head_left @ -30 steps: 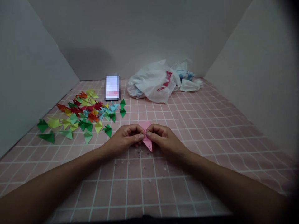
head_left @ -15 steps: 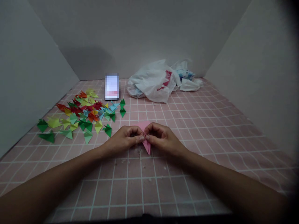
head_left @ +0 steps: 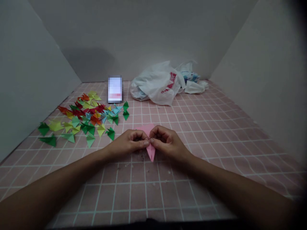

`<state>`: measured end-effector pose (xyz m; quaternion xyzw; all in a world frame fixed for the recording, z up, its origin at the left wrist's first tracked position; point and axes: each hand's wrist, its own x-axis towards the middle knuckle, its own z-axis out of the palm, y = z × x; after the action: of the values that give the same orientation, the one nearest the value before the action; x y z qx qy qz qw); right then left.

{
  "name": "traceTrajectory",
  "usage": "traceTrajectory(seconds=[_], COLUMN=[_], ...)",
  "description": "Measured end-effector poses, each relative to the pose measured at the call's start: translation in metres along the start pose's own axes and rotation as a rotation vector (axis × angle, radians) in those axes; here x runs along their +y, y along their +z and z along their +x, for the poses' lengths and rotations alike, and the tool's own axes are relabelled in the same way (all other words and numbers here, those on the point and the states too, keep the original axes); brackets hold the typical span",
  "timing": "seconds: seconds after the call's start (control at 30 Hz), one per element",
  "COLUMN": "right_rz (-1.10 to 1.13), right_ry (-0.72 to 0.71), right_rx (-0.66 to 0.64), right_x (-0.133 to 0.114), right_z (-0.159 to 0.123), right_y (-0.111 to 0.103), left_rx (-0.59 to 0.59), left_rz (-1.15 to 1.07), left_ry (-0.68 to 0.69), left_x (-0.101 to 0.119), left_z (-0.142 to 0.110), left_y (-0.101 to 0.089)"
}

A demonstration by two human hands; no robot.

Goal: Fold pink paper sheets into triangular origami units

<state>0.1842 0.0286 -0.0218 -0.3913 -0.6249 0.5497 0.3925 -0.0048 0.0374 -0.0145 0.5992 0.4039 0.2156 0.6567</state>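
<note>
Both hands pinch a pink folded paper piece (head_left: 150, 152) at the middle of the pink gridded tabletop (head_left: 168, 185). My left hand (head_left: 128, 143) grips its left side with thumb and forefinger closed. My right hand (head_left: 168, 142) pinches the right side the same way. The paper's pointed tip hangs toward me below the fingertips, and a broader pink part shows behind the knuckles. Its middle is hidden by the fingers.
A spread of several folded paper pieces (head_left: 83, 118) in green, yellow, red and blue lies to the left. A blurred upright card (head_left: 115, 89) stands at the back. White plastic bags (head_left: 163, 83) sit at the back right. Grey walls close three sides.
The pink paper's lower tip has swung from pointing right of centre to pointing straight toward me, and my fingertips have drawn closer together on it.
</note>
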Motion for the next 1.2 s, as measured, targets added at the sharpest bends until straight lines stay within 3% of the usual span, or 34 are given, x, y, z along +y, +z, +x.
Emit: traceTrajectory(seconds=[0.27, 0.43, 0.6, 0.83, 1.0, 1.2], right_rz=[-0.055, -0.209, -0.228, 0.0, 0.091, 0.094], right_ry=[-0.083, -0.148, -0.143, 0.025, 0.14, 0.182], right_rx=[-0.142, -0.141, -0.139, -0.072, -0.174, -0.173], right_x=[-0.002, -0.0025, -0.0039, -0.0025, -0.0033, -0.0018], right_z=[0.0012, 0.0003, -0.0007, 0.0036, 0.0027, 0.0013], right_y=[-0.0064, -0.0093, -0.0096, -0.0095, -0.0072, -0.0045], left_rx=[-0.034, -0.053, -0.066, -0.045, -0.008, -0.017], left_rz=[0.004, 0.034, 0.049, 0.039, 0.042, 0.031], left_ry=[-0.038, -0.051, -0.056, -0.061, -0.079, -0.065], left_x=[0.0046, 0.0068, 0.0088, 0.0092, 0.0083, 0.0072], left_z=[-0.001, -0.0014, -0.0008, -0.0005, -0.0008, -0.0003], left_y=[-0.0022, -0.0036, -0.0043, -0.003, -0.0015, -0.001])
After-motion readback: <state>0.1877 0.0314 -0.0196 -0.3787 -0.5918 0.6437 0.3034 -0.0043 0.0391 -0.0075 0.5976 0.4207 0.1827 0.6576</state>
